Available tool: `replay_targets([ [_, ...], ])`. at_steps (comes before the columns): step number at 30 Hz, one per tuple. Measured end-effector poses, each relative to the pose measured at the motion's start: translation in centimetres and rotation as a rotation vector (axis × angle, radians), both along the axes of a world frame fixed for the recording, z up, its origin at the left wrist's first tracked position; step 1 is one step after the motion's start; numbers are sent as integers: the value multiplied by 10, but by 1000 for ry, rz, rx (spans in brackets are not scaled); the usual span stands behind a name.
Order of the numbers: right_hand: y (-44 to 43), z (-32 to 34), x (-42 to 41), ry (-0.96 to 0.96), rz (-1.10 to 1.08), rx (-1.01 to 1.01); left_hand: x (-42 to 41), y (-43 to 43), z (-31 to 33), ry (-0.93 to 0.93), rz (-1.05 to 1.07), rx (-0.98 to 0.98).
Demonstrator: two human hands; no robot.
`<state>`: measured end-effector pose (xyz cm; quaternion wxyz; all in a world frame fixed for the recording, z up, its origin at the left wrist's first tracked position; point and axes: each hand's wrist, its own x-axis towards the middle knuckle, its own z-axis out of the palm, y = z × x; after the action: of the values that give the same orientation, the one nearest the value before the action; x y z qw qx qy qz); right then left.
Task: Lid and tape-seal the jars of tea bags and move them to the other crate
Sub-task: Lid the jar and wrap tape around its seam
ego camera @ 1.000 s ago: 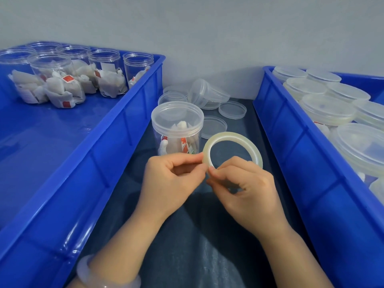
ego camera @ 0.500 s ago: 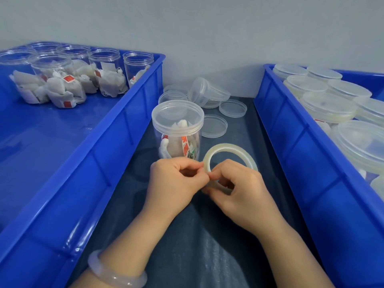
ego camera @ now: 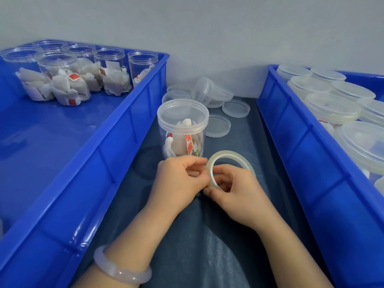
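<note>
Left crate (ego camera: 52, 152): open jars (ego camera: 110, 73) of tea bags at far end. Right crate (ego camera: 311, 163): lidded jars (ego camera: 332, 107). Tabletop (ego camera: 197, 235) between crates: jar (ego camera: 182, 129), lid on, upright, just beyond both grips. Right grip (ego camera: 236, 192) curled round tape (ego camera: 226, 154) roll. Left grip (ego camera: 176, 183) pinches roll's left edge.

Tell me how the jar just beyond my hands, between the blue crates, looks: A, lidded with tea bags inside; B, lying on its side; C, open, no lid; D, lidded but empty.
A: the jar stands upright, lid on, tea bags showing through its wall, beyond the left hand and right hand holding the tape roll.
</note>
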<state>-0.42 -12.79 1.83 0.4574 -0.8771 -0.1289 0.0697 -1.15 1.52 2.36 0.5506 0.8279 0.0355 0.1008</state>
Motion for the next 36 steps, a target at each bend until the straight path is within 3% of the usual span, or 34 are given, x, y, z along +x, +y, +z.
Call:
replay_targets([
  [8,0,-1,-3,-35,-2,-51,1,-4,-1,-61,54,125],
  [14,0,-1,-2,-30,4,-15,0,6,-1,88,-61,-221],
  [22,-3,-3,-1,-14,13,-15,-1,10,3,111,-161,-254],
  [36,-3,-3,-2,-58,59,-119,0,-5,-1,-97,16,156],
])
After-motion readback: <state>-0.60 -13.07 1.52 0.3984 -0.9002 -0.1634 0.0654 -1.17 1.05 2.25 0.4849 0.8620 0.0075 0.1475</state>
